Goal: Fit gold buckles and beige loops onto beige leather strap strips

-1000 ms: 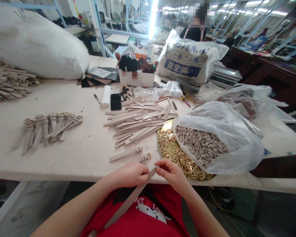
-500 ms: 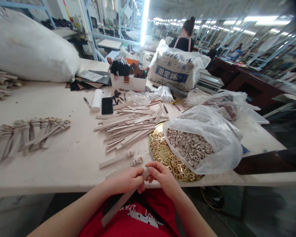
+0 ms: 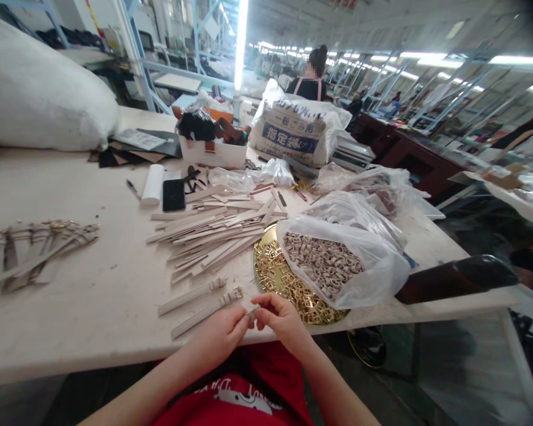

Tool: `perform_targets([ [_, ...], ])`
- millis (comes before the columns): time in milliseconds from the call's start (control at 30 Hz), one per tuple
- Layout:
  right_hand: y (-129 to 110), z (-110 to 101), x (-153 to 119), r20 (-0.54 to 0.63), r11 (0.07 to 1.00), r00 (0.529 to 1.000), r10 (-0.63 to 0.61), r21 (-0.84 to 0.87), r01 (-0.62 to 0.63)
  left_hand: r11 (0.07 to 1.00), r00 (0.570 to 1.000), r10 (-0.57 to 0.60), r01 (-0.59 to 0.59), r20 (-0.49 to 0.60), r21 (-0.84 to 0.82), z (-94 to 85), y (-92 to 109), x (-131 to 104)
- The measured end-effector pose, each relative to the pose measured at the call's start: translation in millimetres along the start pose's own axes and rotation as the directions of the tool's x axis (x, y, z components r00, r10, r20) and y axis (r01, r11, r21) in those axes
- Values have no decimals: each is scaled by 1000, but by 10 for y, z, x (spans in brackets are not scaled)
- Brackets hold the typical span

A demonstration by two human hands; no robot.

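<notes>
Strap end [image 3: 251, 313] pinched by left fingers [image 3: 238, 321], right fingers [image 3: 265, 301], its hanging length now out of sight

Place: factory workshop | worktable [image 3: 93, 313] | loose strips [image 3: 222, 228] | gold buckles [image 3: 313, 302] | rows of ceiling lights [image 3: 522, 60]

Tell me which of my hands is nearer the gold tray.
Right. The right hand is by the near-left edge of the gold tray; the left hand is farther left.
</notes>
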State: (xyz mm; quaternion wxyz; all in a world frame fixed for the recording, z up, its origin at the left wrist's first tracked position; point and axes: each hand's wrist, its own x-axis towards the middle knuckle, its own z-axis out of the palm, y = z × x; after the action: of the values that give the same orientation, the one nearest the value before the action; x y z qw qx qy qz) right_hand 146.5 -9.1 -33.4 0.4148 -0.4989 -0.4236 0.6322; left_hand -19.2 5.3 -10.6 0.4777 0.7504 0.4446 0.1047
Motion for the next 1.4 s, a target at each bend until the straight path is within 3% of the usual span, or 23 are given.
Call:
perform_targets([
  [267,50,63,-60,-8,994,998,67,85,-66,999,999,-30,30,-40,22,81,23,-40],
  [400,93,0,-85,-83,993,994,64,101,-56,985,982,-68,94,177,-143,37,7,-120],
  [433,119,3,-87,-109,992,993,51,120,-38,980,979,-79,112,189,-167,23,5,-139],
  [500,186,52,-90,-110,986,993,37,167,-18,980,993,-79,93,83,-177,8,0,-163],
  [600,249,146,-80,-18,984,999,42,171,-38,980,994,-43,21,-104,-200,6,-27,-159],
  [700,184,40,-6,-49,994,997,-60,-90,55,967,990,-52,17,-130,-254,-17,-80,-127],
  [767,94,-156,97,-132,881,967,-216,-454,135,955,987,-72,26,-145,-297,-42,-110,-96],
  [833,25,-363,230,-162,609,926,-340,-789,86,934,982,-101,38,-159,-356,-48,-120,-59],
  [900,11,-505,364,-123,369,933,-339,-929,11,908,978,-135,58,-159,-416,-23,-116,-20],
  [933,26,-543,423,-105,294,946,-305,-956,-12,895,977,-149,68,-152,-440,1,-113,-3],
  [1033,108,-562,535,-84,215,970,-227,-976,-35,869,976,-177,96,-124,-486,79,-121,33],
  [1133,159,-538,531,-75,255,961,-267,-967,-5,869,978,-186,118,-97,-480,118,-153,45],
  [1200,145,-521,474,-74,344,948,-309,-938,39,887,979,-184,126,-88,-444,104,-167,54],
  [1300,63,-452,349,-71,581,949,-306,-804,127,928,980,-164,114,-116,-355,32,-140,90],
  [1400,-28,-295,233,-24,862,985,-169,-489,136,968,976,-88,38,-197,-248,-44,-58,151],
])
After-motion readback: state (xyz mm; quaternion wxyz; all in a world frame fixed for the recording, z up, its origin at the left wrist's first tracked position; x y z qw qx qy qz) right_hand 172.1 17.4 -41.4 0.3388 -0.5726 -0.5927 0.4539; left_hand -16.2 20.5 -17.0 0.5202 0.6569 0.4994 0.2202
